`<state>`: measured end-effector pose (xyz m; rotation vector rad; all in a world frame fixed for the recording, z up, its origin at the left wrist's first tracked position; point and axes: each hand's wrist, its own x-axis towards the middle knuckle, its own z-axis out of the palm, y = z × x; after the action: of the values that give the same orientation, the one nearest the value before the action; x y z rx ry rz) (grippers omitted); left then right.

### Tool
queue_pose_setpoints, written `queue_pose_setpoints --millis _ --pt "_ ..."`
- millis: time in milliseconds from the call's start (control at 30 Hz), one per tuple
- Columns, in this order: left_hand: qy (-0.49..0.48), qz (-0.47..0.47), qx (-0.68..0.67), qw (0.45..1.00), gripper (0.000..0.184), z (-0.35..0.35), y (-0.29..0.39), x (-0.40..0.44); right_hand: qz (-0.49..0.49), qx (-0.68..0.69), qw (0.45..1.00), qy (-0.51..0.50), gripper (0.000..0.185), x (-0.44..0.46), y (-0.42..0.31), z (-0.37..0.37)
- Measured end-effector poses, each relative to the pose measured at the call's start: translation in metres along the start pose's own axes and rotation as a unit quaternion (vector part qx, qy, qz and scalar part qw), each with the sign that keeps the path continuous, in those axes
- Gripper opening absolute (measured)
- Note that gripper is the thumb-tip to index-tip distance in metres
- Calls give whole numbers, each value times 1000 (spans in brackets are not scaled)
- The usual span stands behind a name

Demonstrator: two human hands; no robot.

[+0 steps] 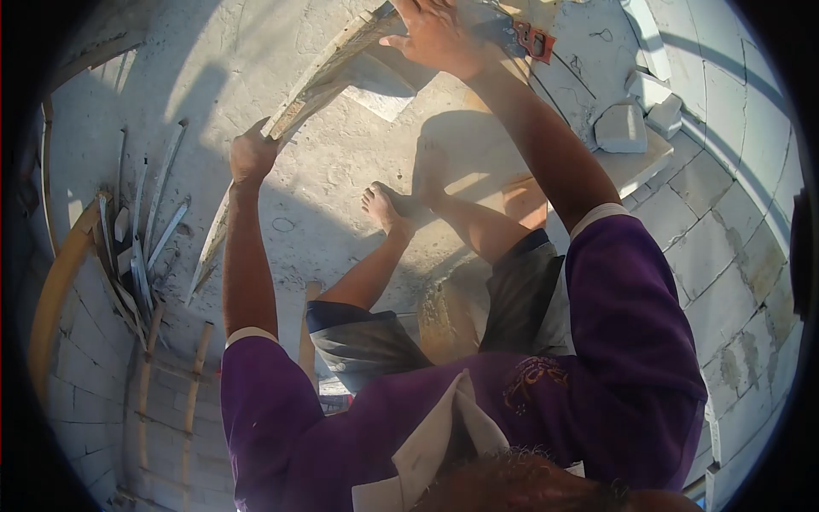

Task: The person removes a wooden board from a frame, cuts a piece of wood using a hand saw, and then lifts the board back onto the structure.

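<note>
My left hand (pixel 253 155) is wrapped round the edge of a long, rough, pale wooden board (pixel 317 78), which runs from lower left up to the top of the view. The camera lens makes the board look curved. At the board's far end is my right hand (pixel 439 38), with its thumb and fingers spread; the frame's top edge cuts off some fingertips, and I cannot tell how firmly it touches the wood. Just beyond the board, a pale flat block (pixel 381 92) lies on the floor. A handsaw (pixel 535 41) with an orange-and-black handle lies right of my right hand.
Several white block pieces (pixel 621 128) sit at the right, beside a block wall (pixel 725 222). Narrow wooden strips (pixel 141 247) lean in a bunch at the left. Below them stands a wooden ladder (pixel 192 384). My bare feet are on the dusty concrete floor (pixel 316 183).
</note>
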<state>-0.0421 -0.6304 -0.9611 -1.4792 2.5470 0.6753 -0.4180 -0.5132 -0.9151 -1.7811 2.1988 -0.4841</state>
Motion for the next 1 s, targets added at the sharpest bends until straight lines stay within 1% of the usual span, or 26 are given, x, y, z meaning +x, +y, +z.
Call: queue_pose_setpoints --millis 33,67,133,167,200,233,267,300,367,400,467,533,600,633,667,733,767,800,833,900,967,1000 --pt "-4 10 -4 1000 42 6 -2 2 97 23 995 7 91 -21 4 -10" --pt "8 4 1 1000 44 11 -6 3 -17 -31 975 217 49 -49 9 -18" --pt "18 -6 8 1000 45 12 -7 -4 113 -47 986 112 58 -129 52 -6" --pt "3 -17 13 1000 42 12 -2 -7 200 -44 978 37 54 -177 58 -10" --pt "-11 -28 18 999 40 10 1 -11 262 -54 964 -6 52 -229 65 -9" --pt "-9 -28 18 999 40 10 3 -16 295 -57 953 -48 51 -283 69 -9" --pt "-11 -34 26 999 40 11 5 -19 318 -74 940 -93 48 -336 69 -10" --pt "-15 -38 32 999 40 12 7 -21 336 -62 930 -140 44 -385 71 -9" --pt "-25 -35 40 998 43 14 9 -24 376 -57 898 -219 45 -438 43 -29" --pt "-26 -32 36 999 42 15 8 -26 381 -63 896 -217 45 -444 43 -35" --pt "-13 -22 31 999 41 15 12 -29 369 -43 890 -266 45 -442 51 -33" --pt "11 -7 35 999 40 14 9 -25 336 -98 909 -227 46 -410 90 -7" --pt "12 -4 31 999 39 24 3 -23 339 -81 920 -178 49 -336 109 -12" --pt "11 -7 18 1000 39 23 3 -23 348 -81 925 -132 52 -310 140 8" --pt "7 -10 24 1000 38 19 8 -24 351 -86 926 -110 47 -277 161 14" --pt "14 -12 29 999 37 18 14 -25 378 -130 906 -137 44 -215 197 22" --pt "13 -19 37 999 37 19 13 -26 371 -127 910 -134 44 -198 206 19" --pt "30 -15 24 999 35 21 11 -27 395 -90 909 -97 45 -179 214 15" --pt "40 -31 29 998 35 21 8 -30 415 -52 906 -60 47 -160 223 16" --pt "49 -8 32 998 33 20 10 -28 425 -55 903 -25 50 -140 281 40" --pt "77 -12 27 997 32 17 12 -29 426 -88 900 6 59 -126 292 36" --pt "70 -8 20 997 32 17 10 -25 430 -73 899 19 60 -119 305 37"
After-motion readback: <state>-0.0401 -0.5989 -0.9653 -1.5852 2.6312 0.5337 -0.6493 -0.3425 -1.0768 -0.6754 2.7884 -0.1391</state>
